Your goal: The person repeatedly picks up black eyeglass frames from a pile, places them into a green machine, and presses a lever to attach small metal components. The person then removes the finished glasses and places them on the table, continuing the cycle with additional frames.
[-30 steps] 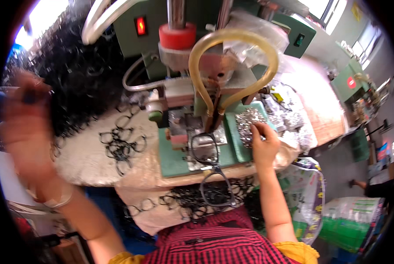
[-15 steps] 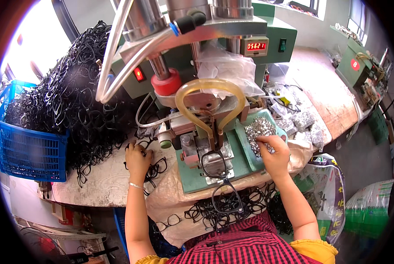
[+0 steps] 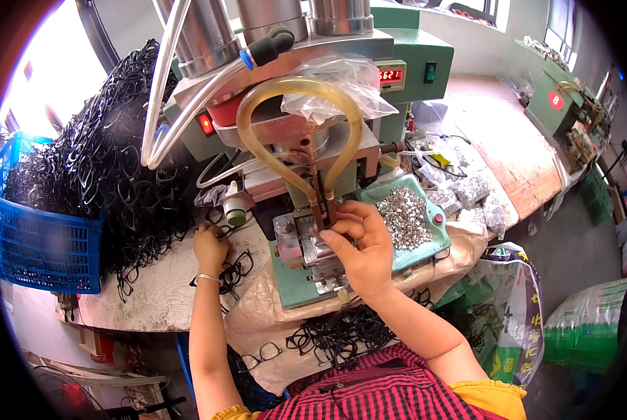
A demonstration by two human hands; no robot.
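The right hand (image 3: 366, 252) is at the green press (image 3: 404, 52) near the desk's front edge, its thumb and fingers bent toward one another just beside the copper-coloured prongs (image 3: 330, 211); whether a small piece is pinched between them cannot be told. The left hand (image 3: 210, 250) lies toward the left part of the desk (image 3: 145, 308), fingers curled over dark eyeglass frames; whether it grips one is hidden.

Beside it, nearer the front edge, lie loose black eyeglass frames (image 3: 240, 269). A tall frame heap (image 3: 117, 133) fills and overflows a blue basket (image 3: 44, 252) at the desk's left end. Right of the prongs, a green tray (image 3: 436, 241) holds small silvery metal parts (image 3: 404, 213). Clear bags (image 3: 471, 189) of similar pieces sit behind it, toward the right. Below the front edge, more black frames (image 3: 341, 336) lie on a pale cloth (image 3: 257, 318).
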